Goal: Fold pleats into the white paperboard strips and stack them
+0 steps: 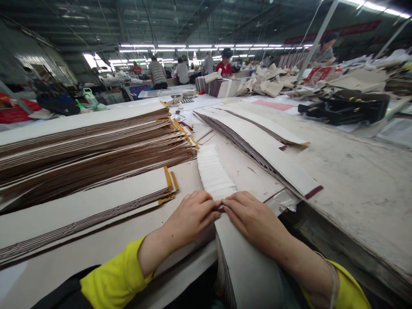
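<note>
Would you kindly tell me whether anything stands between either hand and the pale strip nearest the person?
Nothing visible does: the left hand and right hand both reach the strip at its far end.

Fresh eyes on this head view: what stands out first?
First, the left hand and right hand, nearly meeting at lower center over the far end of a pale strip stack. Next, brown-edged, mustard-tipped stacks fill the left side. A black bag-like item sits at upper right.
</note>
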Motion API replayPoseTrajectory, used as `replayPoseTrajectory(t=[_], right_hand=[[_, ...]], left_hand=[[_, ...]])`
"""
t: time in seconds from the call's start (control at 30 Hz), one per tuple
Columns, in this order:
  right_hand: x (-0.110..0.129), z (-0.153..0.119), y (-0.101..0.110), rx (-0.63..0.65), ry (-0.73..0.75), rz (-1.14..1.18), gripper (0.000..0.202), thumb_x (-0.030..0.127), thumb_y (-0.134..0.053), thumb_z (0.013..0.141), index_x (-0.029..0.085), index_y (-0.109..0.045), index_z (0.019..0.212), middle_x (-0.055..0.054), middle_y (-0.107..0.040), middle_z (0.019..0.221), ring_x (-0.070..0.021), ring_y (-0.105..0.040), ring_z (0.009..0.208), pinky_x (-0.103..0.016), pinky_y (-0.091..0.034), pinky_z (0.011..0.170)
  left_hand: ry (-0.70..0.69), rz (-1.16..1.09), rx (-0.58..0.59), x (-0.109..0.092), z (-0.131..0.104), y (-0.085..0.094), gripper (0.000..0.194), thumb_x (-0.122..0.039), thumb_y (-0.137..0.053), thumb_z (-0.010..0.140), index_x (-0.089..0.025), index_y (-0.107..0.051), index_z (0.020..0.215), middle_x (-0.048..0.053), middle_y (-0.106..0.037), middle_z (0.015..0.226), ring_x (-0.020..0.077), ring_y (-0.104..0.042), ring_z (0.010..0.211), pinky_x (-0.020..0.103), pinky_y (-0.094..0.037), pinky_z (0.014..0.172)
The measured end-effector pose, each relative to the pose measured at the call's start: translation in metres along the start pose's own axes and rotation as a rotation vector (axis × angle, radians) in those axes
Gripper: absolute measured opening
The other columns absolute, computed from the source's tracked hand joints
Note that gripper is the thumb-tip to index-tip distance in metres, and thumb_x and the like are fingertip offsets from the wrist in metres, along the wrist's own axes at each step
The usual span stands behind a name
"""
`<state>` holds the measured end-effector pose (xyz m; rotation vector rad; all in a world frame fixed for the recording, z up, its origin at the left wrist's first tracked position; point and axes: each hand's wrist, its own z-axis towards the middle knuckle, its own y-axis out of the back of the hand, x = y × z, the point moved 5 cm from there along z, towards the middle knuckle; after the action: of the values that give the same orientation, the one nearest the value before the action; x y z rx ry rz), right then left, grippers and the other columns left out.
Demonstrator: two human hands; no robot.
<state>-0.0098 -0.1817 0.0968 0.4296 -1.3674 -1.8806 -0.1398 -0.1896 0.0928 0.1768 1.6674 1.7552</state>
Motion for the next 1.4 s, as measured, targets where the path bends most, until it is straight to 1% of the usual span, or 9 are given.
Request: replayPoseTrajectory(t=[0.17,0.3,0.43,0.57,0.87,1.03,1.17,1.27,1.4], right_hand=[[0.005,0.0,0.0,0.026,-0.017,0.076,0.019,0.018,-0.043,0.087,0.016,-0.059,0.098,-0.007,-0.057,0.086,-0.0206,-0.05,0.087,-0.038,-0.046,0.079],[0.011,0.001,-0.003,0.028,-0.025,0.165,0.022,0.019,-0.042,0.087,0.018,-0.059,0.103,-0.006,-0.057,0.09,-0.02,-0.05,0.09,-0.037,-0.045,0.081],[0.012,0.0,-0.005,0.02,-0.029,0.166,0.024,0.019,-0.042,0.087,0.017,-0.059,0.104,-0.007,-0.058,0.088,-0.0202,-0.05,0.09,-0.038,-0.045,0.081],[0.012,-0.001,-0.004,-0.017,-0.03,0.141,0.025,0.018,-0.041,0.087,0.015,-0.059,0.105,-0.008,-0.059,0.091,-0.0208,-0.051,0.09,-0.039,-0.046,0.081],[0.016,-0.006,-0.004,-0.09,-0.024,0.115,0.026,0.019,-0.041,0.087,0.015,-0.058,0.106,-0.008,-0.06,0.094,-0.0209,-0.053,0.091,-0.04,-0.045,0.086],[0.018,-0.012,0.001,-0.188,-0.018,0.091,0.028,0.018,-0.041,0.086,0.014,-0.058,0.108,-0.01,-0.062,0.1,-0.0205,-0.055,0.094,-0.039,-0.047,0.085],[0.019,-0.018,0.002,-0.256,-0.018,0.06,0.029,0.018,-0.041,0.086,0.012,-0.059,0.108,-0.01,-0.062,0.107,-0.0216,-0.055,0.1,-0.039,-0.046,0.089],[0.019,-0.02,0.0,-0.247,-0.029,0.063,0.029,0.018,-0.042,0.086,0.011,-0.06,0.108,-0.01,-0.062,0.108,-0.0218,-0.055,0.101,-0.039,-0.045,0.091],[0.018,-0.02,-0.001,-0.236,-0.05,0.079,0.028,0.018,-0.044,0.085,0.012,-0.06,0.107,-0.009,-0.061,0.108,-0.0214,-0.054,0.102,-0.039,-0.043,0.093]], left_hand=[[-0.006,-0.081,-0.084,0.008,-0.019,0.0,0.026,-0.024,-0.038,0.09,-0.019,-0.053,0.109,0.006,-0.056,0.104,0.0182,-0.047,0.097,0.034,-0.039,0.085],[0.012,-0.213,-0.083,0.015,-0.024,-0.003,0.027,-0.02,-0.038,0.089,-0.021,-0.054,0.111,0.006,-0.055,0.107,0.0158,-0.048,0.1,0.03,-0.039,0.09],[0.042,-0.337,-0.059,0.027,-0.015,0.002,0.023,-0.025,-0.042,0.088,-0.021,-0.059,0.102,0.004,-0.058,0.099,0.0143,-0.052,0.095,0.027,-0.042,0.086],[0.208,-0.287,-0.14,0.042,0.002,0.013,0.021,-0.027,-0.045,0.086,-0.018,-0.061,0.095,0.003,-0.061,0.091,0.0146,-0.056,0.085,0.027,-0.044,0.078],[0.229,-0.146,-0.138,0.027,0.02,0.013,0.014,-0.026,-0.049,0.081,-0.018,-0.059,0.078,0.002,-0.059,0.082,0.0162,-0.053,0.08,0.029,-0.042,0.072],[0.332,-0.474,-0.017,0.029,0.033,0.01,0.012,-0.025,-0.048,0.078,-0.016,-0.053,0.072,-0.002,-0.053,0.066,0.0115,-0.049,0.064,0.025,-0.042,0.061],[0.392,-0.749,0.078,0.026,0.046,0.008,0.021,-0.03,-0.043,0.082,-0.013,-0.054,0.09,-0.001,-0.054,0.071,0.0107,-0.05,0.067,0.025,-0.045,0.065],[0.381,-0.713,0.152,0.019,0.062,0.006,0.028,-0.023,-0.05,0.078,-0.011,-0.052,0.102,0.002,-0.058,0.079,0.012,-0.053,0.075,0.027,-0.045,0.073],[0.355,-0.513,0.228,0.01,0.083,-0.001,0.034,-0.013,-0.058,0.066,-0.009,-0.057,0.1,0.004,-0.062,0.083,0.0151,-0.056,0.078,0.027,-0.046,0.075]])
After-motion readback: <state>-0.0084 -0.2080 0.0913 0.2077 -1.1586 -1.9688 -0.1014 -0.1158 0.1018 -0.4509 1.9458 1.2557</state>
